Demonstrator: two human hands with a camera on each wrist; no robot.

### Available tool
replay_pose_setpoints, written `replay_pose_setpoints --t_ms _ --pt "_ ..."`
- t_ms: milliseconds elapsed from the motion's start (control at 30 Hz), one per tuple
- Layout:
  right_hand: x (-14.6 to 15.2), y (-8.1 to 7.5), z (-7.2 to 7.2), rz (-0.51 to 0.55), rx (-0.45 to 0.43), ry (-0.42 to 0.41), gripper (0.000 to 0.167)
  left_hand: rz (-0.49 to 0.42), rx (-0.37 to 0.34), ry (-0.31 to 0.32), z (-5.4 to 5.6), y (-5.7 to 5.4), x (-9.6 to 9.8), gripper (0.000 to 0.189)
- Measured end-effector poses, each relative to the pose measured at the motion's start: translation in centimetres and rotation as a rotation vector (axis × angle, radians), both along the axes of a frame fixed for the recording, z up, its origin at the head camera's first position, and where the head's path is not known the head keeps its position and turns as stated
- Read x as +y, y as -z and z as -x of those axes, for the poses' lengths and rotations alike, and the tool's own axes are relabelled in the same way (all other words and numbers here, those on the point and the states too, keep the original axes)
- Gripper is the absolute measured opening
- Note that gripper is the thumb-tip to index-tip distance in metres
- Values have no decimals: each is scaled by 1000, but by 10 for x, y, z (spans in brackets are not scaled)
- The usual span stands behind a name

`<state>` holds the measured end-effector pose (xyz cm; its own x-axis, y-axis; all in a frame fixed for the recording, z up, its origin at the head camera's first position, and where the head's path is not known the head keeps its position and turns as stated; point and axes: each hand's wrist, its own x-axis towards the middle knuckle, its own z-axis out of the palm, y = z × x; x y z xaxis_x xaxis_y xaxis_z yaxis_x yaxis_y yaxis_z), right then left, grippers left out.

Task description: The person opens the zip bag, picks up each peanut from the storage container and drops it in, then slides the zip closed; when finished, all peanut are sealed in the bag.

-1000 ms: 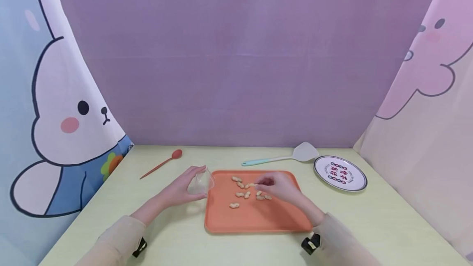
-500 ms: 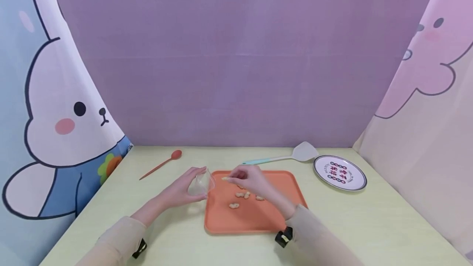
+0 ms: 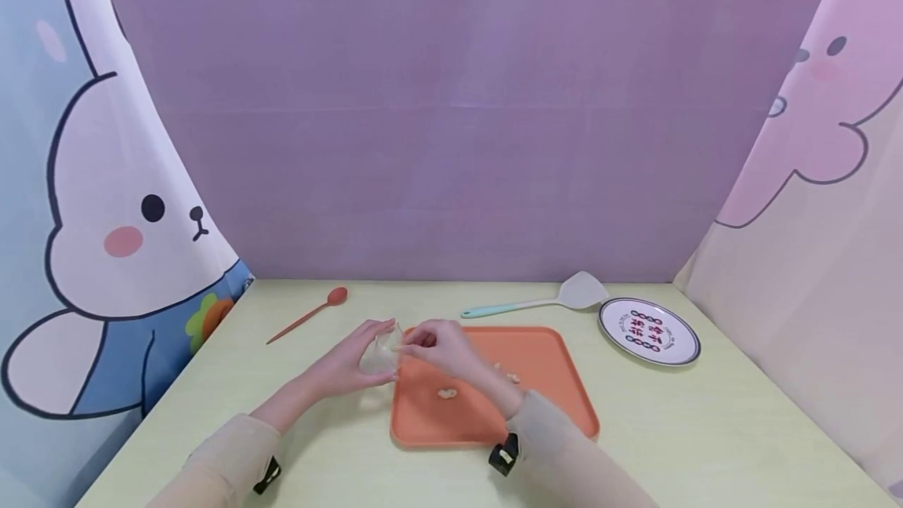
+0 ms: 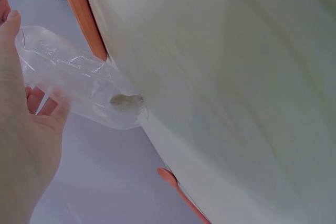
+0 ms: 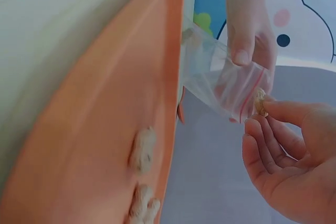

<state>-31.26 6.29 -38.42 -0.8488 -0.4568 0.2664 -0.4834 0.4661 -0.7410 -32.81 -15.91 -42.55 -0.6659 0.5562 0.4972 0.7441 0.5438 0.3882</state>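
Note:
At the tray's left edge my left hand (image 3: 353, 359) holds a clear zip-lock bag (image 4: 68, 72), its mouth with a red strip facing right. One peanut (image 4: 126, 102) lies at the bottom of the bag in the left wrist view. My right hand (image 3: 446, 347) pinches another peanut (image 5: 260, 102) between thumb and fingertips, right at the bag's mouth. Several unshelled peanuts lie on the orange tray (image 3: 494, 426); a single peanut (image 3: 447, 393) shows left of centre there. My right hand and forearm hide some of the others in the head view.
A red spoon (image 3: 337, 295) lies at the back left of the table. Behind the tray is a spatula (image 3: 581, 291) with a pale blue handle. A white plate (image 3: 670, 332) with red lettering stands at the right. A purple curtain (image 3: 451, 116) closes off the back.
From over the peanuts on the tray, my right hand has moved left to the bag's mouth with a peanut in its fingers. My left hand and the bag have stayed nearly still.

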Motion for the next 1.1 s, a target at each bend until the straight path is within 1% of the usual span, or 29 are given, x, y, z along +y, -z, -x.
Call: replay_pose_setpoints --t_ms 167,267,367,533,633,767,900,1033,1100 --pt "-3 4 1 -17 3 2 18 -1 -33 -2 1 0 0 82" --pt "-3 4 1 -20 -1 -5 20 5 -39 -6 2 1 1 81" --pt "-1 4 0 -10 -8 -11 21 6 -31 -5 2 1 1 81" --pt "6 3 1 32 19 -18 20 9 2 3 2 0 2 80" --pt "15 1 0 54 36 -9 20 17 18 7 2 0 3 80" --pt "31 -2 -1 61 59 4 18 12 15 0 3 -1 3 79" --pt "49 -1 -2 71 19 13 18 6 26 -5 2 0 2 78" --pt "67 3 -4 49 -24 50 19 17 38 -7 1 0 1 78" --pt "77 6 -5 31 -33 60 20 20 14 -12 0 0 1 79"
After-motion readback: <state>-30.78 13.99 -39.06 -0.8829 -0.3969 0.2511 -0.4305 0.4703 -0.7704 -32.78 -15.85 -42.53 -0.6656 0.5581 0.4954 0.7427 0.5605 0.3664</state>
